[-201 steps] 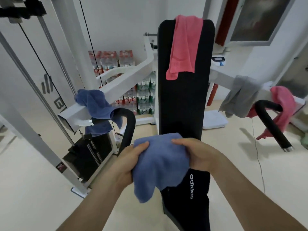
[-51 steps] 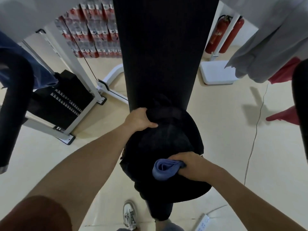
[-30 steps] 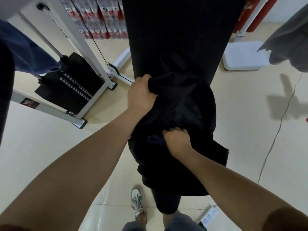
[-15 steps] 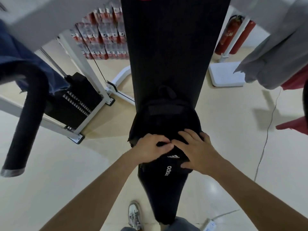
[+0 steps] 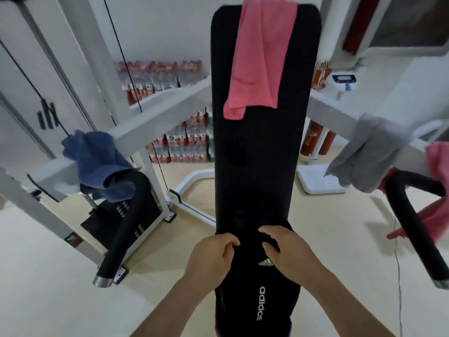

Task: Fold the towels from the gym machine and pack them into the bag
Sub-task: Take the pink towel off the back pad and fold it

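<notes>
A black adidas bag (image 5: 257, 283) lies at the foot of the black backrest pad (image 5: 260, 154). My left hand (image 5: 211, 259) grips the bag's upper left edge, fingers curled. Curled over the bag's top right is my right hand (image 5: 289, 254), with fabric between thumb and forefinger. No towel shows at the bag. A pink towel (image 5: 262, 62) hangs over the top of the pad. A blue towel (image 5: 97, 161) is draped on the left machine arm. On the right arm hang a grey towel (image 5: 364, 154) and a second pink towel (image 5: 437, 190).
Black padded handles stick out at the left (image 5: 131, 215) and right (image 5: 408, 220). A weight stack (image 5: 121, 222) and cables stand at the left. Packs of water bottles (image 5: 179, 142), a white scale (image 5: 318, 178) and a floor cord (image 5: 398, 263) lie behind.
The folded blue towel went into the bag and is out of sight. Both hands came to rest on the bag's top. My view has tilted up from the floor to the whole machine.
</notes>
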Available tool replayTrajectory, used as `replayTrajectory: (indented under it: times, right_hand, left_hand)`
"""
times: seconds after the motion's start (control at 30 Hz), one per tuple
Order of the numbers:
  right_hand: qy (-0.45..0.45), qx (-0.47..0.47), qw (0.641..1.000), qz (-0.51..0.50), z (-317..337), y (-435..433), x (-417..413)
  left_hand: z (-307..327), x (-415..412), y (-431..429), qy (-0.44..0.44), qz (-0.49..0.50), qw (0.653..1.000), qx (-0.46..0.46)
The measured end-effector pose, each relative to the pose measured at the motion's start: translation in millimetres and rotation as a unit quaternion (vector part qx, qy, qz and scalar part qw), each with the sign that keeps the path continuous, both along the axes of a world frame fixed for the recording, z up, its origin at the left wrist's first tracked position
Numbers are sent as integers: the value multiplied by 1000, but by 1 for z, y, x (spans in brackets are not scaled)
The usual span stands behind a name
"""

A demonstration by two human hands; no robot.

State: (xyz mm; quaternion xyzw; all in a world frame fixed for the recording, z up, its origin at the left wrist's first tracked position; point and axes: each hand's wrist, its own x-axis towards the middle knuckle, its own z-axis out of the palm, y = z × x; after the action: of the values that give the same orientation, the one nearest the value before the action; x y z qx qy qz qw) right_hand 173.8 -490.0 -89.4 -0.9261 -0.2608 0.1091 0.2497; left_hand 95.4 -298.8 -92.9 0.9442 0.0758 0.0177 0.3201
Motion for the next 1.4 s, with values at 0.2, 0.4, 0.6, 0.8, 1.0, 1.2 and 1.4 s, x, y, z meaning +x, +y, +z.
replayTrajectory:
  times: [0.2, 0.4, 0.6, 0.8, 1.0, 1.2, 1.4]
  right_hand:
    - [-134, 80, 987, -32, 83, 30, 8]
    - [-200, 140, 967, -71, 165, 51, 74]
    - [-202, 105, 971, -72, 195, 63, 146]
    - [-203, -13, 978, -39, 181, 78, 201]
    - [-322, -36, 945, -52, 159, 86, 246]
    - [-137, 340, 921, -134, 162, 87, 244]
    - [-54, 343, 938, 3, 186, 40, 179]
  left_hand:
    - [75, 34, 17, -136, -43, 989, 38]
    - [145, 120, 19, -240, -40, 962, 126]
    - [180, 191, 27, -231, -12, 948, 219]
    - [159, 252, 31, -163, 118, 975, 90]
    - [171, 273, 4, -169, 248, 900, -316]
    - [197, 218, -8, -207, 141, 920, -303]
    - [204, 151, 8, -106, 26, 984, -143]
